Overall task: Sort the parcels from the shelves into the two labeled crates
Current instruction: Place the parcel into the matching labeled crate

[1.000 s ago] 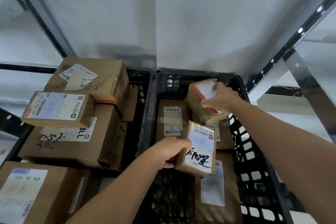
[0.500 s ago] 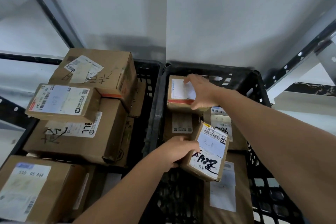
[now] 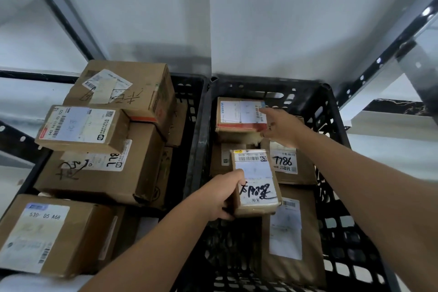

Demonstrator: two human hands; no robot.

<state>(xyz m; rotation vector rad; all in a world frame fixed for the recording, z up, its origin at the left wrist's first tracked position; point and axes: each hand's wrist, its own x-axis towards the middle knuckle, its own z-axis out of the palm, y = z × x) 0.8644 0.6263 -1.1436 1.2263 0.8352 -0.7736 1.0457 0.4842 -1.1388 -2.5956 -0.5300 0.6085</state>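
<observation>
Two black perforated plastic crates stand side by side. The left crate (image 3: pixel 184 92), at nine o'clock, is stacked above its rim with large brown cardboard cartons (image 3: pixel 99 168). The right crate (image 3: pixel 331 125), at the centre, holds smaller parcels lying flat and shows bare mesh floor at six o'clock.

A long flat brown parcel with a white label (image 3: pixel 291 239) lies at five o'clock in the right crate; a brown parcel marked "7786" (image 3: pixel 288 165) lies at three o'clock.

The right hand (image 3: pixel 282 128) has its fingers extended against the near right edge of the brown red-taped box with a white label (image 3: pixel 239 116), which rests at twelve o'clock against the far wall; whether it presses or merely touches cannot be told.

The left hand (image 3: pixel 222 194) grasps the small brown box with a black-inked white label (image 3: pixel 257 182) by its left side, held tilted above the crate's centre.

The step in hand appears to be setting down the small box. It would be best lowered label up onto the bare floor at seven o'clock, flat and square to its neighbours, so that it neither covers their labels nor tips. The right hand should clear first.
</observation>
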